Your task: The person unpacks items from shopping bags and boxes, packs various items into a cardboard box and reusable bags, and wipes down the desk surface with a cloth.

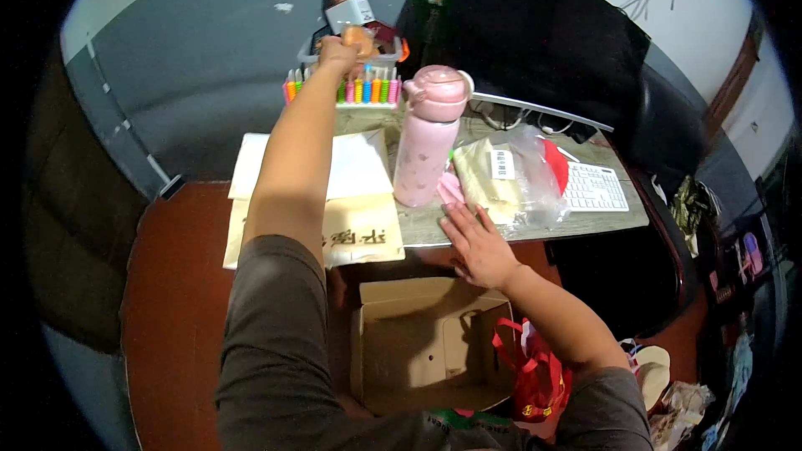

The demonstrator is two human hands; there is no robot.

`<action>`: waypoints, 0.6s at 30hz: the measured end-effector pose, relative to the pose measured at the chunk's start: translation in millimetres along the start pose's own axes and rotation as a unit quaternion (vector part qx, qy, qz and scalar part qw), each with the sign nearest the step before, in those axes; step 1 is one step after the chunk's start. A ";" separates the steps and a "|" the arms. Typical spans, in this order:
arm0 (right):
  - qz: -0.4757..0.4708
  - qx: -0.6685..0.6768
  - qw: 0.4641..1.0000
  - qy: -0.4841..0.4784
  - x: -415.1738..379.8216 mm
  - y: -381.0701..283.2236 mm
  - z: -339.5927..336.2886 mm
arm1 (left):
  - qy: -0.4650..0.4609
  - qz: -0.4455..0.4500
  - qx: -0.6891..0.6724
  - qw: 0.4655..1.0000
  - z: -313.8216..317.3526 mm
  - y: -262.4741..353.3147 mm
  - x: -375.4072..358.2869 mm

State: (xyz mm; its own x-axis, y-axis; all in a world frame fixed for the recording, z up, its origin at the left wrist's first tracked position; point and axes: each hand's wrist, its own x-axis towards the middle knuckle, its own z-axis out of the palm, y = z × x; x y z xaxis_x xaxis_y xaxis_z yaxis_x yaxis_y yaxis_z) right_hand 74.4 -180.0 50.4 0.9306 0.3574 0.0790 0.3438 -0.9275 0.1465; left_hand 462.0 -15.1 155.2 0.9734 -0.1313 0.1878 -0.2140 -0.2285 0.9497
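Gripping an orange item (359, 38), left hand (337, 54) outstretched, right hand (478, 246) spread flat on desk edge (426, 232).

We see a pale pink water bottle (424, 140) with small darker spots, and behind it a row of markers (351, 90) in orange, yellow, green, blue and pink. Our left hand (338, 53) closes on a small orange thing (359, 37), while our right hand (478, 246) lies by a clear bag (510, 175) holding something cream with a red patch. Below sit a plain tan cardboard box (418, 342), a red bag (535, 372), our grey sleeves, a white keyboard (595, 186), and cream paper (363, 238) with dull gold characters.
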 end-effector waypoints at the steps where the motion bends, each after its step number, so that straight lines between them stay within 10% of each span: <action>1: -0.001 0.003 1.000 -0.004 0.5 -0.2 -1.3 | 0.012 -0.009 -0.051 0.999 6.3 3.6 -0.5; 9: -0.019 0.006 0.999 0.026 1.8 2.4 0.1 | 0.048 -0.095 -0.159 0.982 49.8 -6.9 55.4; 13: -0.020 0.026 0.999 0.035 1.3 3.6 -0.7 | 0.130 0.092 -0.017 0.987 67.0 -47.5 94.4; 18: -0.009 0.018 1.000 0.023 1.5 4.0 0.9 | 0.099 0.045 0.220 0.969 59.5 -17.5 64.4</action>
State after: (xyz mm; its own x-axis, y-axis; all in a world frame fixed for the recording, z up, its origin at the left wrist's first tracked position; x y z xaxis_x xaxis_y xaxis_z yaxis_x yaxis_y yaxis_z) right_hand 77.3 -183.3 50.3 0.9175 0.3787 0.1213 0.3662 -0.9236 0.1135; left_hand 523.5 -76.9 135.7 0.9362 0.0079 0.3514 -0.2712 -0.6196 0.7366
